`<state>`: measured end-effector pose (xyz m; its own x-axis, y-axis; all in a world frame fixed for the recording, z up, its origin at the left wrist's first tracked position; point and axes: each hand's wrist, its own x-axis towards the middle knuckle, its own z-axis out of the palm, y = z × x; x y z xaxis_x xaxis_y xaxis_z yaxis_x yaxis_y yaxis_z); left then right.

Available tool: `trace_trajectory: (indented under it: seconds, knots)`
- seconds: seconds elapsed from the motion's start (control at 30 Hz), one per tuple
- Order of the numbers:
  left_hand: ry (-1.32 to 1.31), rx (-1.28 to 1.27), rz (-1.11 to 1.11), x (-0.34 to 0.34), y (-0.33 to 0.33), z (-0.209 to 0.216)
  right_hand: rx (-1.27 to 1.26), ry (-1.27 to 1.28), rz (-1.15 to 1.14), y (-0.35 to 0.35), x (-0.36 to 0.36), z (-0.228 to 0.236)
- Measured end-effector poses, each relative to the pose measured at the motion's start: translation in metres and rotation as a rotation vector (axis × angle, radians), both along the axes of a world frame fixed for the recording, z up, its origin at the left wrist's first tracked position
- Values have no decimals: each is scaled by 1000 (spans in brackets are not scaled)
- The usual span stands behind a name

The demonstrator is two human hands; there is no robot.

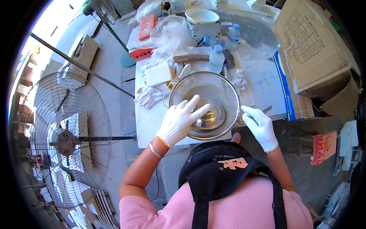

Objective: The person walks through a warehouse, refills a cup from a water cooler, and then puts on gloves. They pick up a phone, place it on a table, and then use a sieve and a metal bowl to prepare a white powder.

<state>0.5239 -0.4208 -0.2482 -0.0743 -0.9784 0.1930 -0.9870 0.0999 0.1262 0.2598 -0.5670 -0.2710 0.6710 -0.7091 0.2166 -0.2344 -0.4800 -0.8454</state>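
In front of me, over the near edge of the work table, is a wide round basin-like vessel (pixel 232 86) with a shiny metal rim, a see-through wall and a wire handle at its left. A polished steel dome or bowl (pixel 214 119) shows inside it. My left hand (pixel 181 120), in a white knit glove, reaches over the rim with fingers spread above the steel; whether they touch it I cannot tell. Just outside the right rim, my gloved right hand (pixel 260 128) has its fingers stretched out, apart from the rim, holding nothing visible.
White gloves (pixel 146 97) and a white block (pixel 158 74) lie left of the vessel. Beyond it are a hammer (pixel 192 58), plastic bottles (pixel 216 59) and a white bowl (pixel 202 16). A cardboard box (pixel 309 49) stands right; a large fan (pixel 66 141) stands left.
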Motion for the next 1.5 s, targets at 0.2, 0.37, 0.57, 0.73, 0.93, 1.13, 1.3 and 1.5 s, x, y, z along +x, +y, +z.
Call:
trace_trajectory:
  seconds: [0.2,0.37,0.57,0.73,0.93,1.13,1.3,1.5]
  knots:
    - [28,51,8,1,2,8,-440,88,190,8,46,20]
    - [-4,82,79,-1,4,10,-507,279,343,11,69,21]
    - [36,37,173,-6,8,-3,-427,256,427,-2,77,22]
    - [99,79,137,-11,11,0,-437,261,492,-9,76,9]
    - [124,142,212,-18,8,14,-442,229,598,-22,74,5]
    - [348,-201,513,-41,40,36,-510,48,592,-30,67,12]
    - [601,-447,780,-101,118,28,-370,-172,593,-13,54,38]
    - [816,-426,1088,-196,224,-35,-264,-254,765,42,40,51]
